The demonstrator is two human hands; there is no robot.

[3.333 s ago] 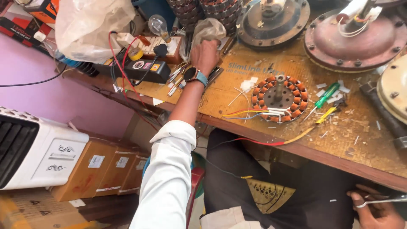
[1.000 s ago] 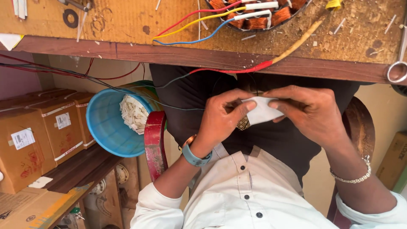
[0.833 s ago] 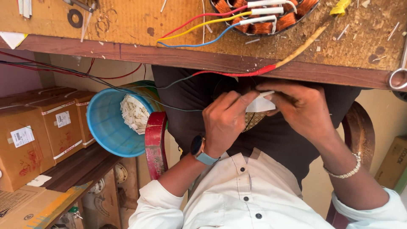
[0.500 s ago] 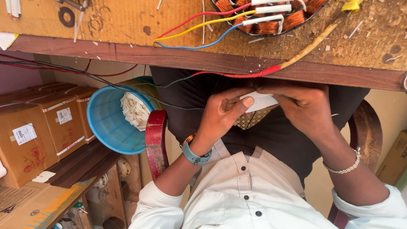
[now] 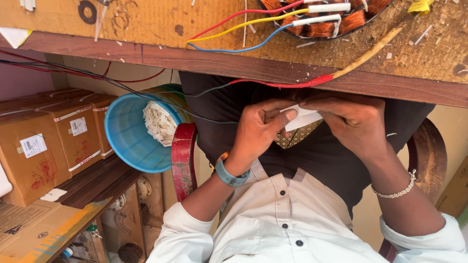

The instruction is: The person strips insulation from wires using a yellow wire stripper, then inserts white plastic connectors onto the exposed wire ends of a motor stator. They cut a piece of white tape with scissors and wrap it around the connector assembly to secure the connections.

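Both hands at my lap, just under the wooden tabletop [image 5: 146, 29] edge. My left hand [image 5: 258, 131] and right hand [image 5: 353, 124] each pinch the small white slip of paper [image 5: 300, 118], thumb on top. Step: folding or creasing it (fold line hidden). Next calls for an even press along the crease.

Wooden desk [image 5: 146, 29] across top; cardboard boxes [image 5: 58, 141] on wood shelf [image 5: 97, 182] left; blue bucket [image 5: 129, 146] beside; beige wall [image 5: 448, 131] right.
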